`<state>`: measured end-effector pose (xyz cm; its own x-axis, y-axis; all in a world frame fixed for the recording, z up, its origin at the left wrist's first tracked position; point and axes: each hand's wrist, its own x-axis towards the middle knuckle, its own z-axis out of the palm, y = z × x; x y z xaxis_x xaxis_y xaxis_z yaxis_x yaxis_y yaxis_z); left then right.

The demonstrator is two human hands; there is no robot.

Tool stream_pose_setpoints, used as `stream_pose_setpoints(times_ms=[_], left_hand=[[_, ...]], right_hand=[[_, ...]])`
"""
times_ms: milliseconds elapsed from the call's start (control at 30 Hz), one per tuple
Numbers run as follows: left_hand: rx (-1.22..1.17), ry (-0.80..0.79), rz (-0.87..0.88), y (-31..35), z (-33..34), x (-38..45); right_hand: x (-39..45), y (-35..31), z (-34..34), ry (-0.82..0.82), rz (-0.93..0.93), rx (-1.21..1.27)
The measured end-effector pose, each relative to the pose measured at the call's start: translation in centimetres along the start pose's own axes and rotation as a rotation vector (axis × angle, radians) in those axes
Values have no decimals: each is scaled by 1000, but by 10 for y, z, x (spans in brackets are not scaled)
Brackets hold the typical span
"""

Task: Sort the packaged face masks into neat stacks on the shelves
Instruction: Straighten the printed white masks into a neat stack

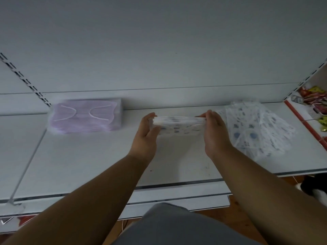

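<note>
A small stack of white packaged masks with blue prints [178,125] stands on the white shelf [99,156], held between both hands. My left hand [146,133] grips its left end and my right hand [215,131] grips its right end, fingers curled over the top edge. To the right lies a loose, fanned-out pile of the same printed masks [256,128]. At the back left sits a tidy stack of purple packaged masks [86,118].
The shelf's back panel [159,50] rises right behind the stacks. A red-edged neighbouring shelf [307,121] at the far right holds colourful packets [315,98]. The shelf's front lip [177,184] runs below my forearms, with wooden floor beneath.
</note>
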<state>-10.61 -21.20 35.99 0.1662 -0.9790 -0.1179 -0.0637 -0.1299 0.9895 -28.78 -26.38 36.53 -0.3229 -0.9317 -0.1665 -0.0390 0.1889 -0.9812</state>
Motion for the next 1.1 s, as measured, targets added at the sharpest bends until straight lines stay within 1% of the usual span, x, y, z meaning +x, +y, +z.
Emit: stream_pose_setpoints(times_ms=[100,167,233,333,400,467,567,633,700,800,867,967,1100], left_hand=[[181,3,36,-5,-3,6],[345,-4,77,-8,-7,11],[492,-26,133,-9,-12,13],[612,-59,176,-5,-15,11],[641,-66,185,-6,-14,11],[651,-41,217,-7,-16,11],[666,34,219,-5,-20,11],[679,68,195,-3,-22,10],[701,94,202,-2,-23,9],[716,130,211,-2,-27,9],[726,127,210,-2,-29,9],[737,103,225,0,-29,7],[769,83,234,2,-25,4]], right_hand=[[3,1,-3,-73,10,-56],[5,2,-5,-122,18,-64],[5,1,-7,-137,16,-77],[4,1,-9,-153,10,-74],[3,0,-9,-148,14,-85],[3,2,-13,-133,-27,-99],[-2,7,-26,-213,-249,-282],[-3,14,-31,-250,-325,-425],[-5,16,-32,-264,-344,-500],[-10,11,-33,-293,-405,-501],[-10,9,-34,-332,-405,-524],[-7,15,-38,-397,-390,-626],[-3,15,-44,-386,-420,-666]])
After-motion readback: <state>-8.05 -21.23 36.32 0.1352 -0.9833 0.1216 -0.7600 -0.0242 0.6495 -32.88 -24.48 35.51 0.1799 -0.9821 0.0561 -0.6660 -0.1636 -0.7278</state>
